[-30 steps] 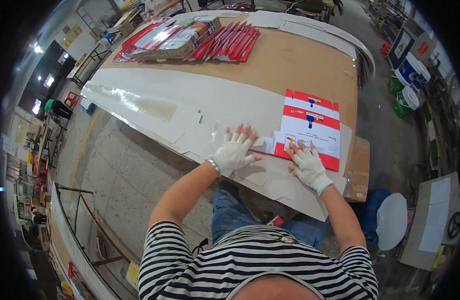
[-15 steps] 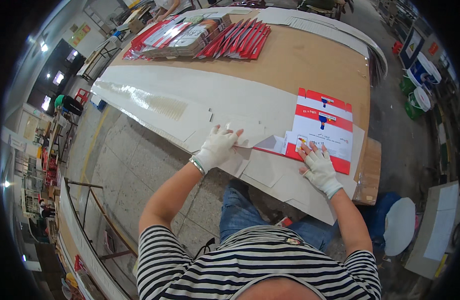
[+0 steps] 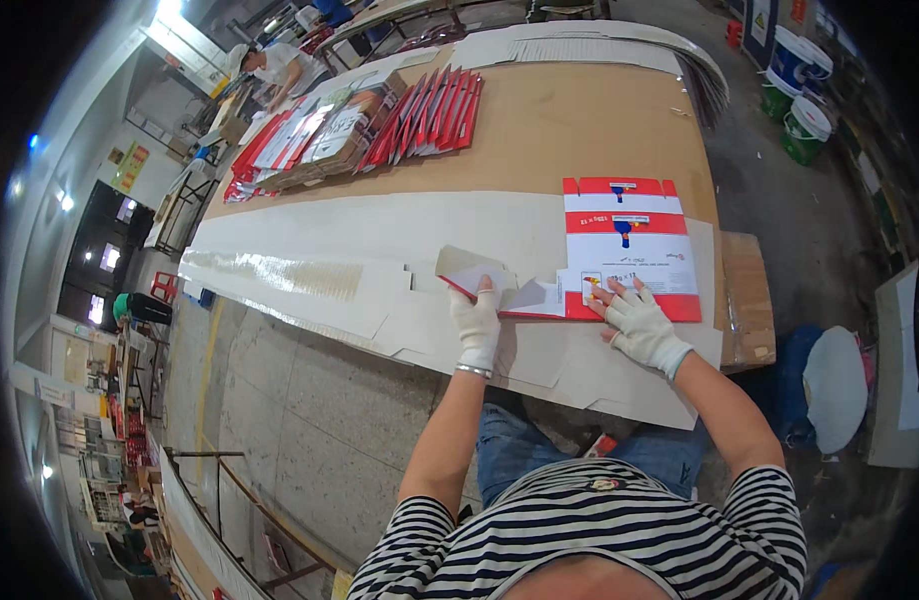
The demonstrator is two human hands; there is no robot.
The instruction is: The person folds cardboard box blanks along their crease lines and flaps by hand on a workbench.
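A flat printed carton (image 3: 634, 250) in red and white, with small blue figures, lies at the right of the table. Its narrow end piece reaches leftward, where a grey-backed flap (image 3: 466, 264) stands bent up and shows a red edge. My left hand (image 3: 475, 325), in a white glove with bare fingertips, is closed at this flap, its fingertips against the red edge. My right hand (image 3: 641, 328), gloved alike, lies flat with fingers spread on the carton's lower red band.
Stacked folded cartons (image 3: 329, 135) and a fanned row of red ones (image 3: 429, 115) lie at the far left. White sheets (image 3: 309, 240) cover the table's near part. A brown box (image 3: 744, 300) stands at the right edge. Buckets (image 3: 804, 130) and another person (image 3: 279, 72) are farther off.
My left hand has turned and moved to the flap's near edge, and the flap is now tilted up. My right hand stays spread on the carton. The whole view has shifted.
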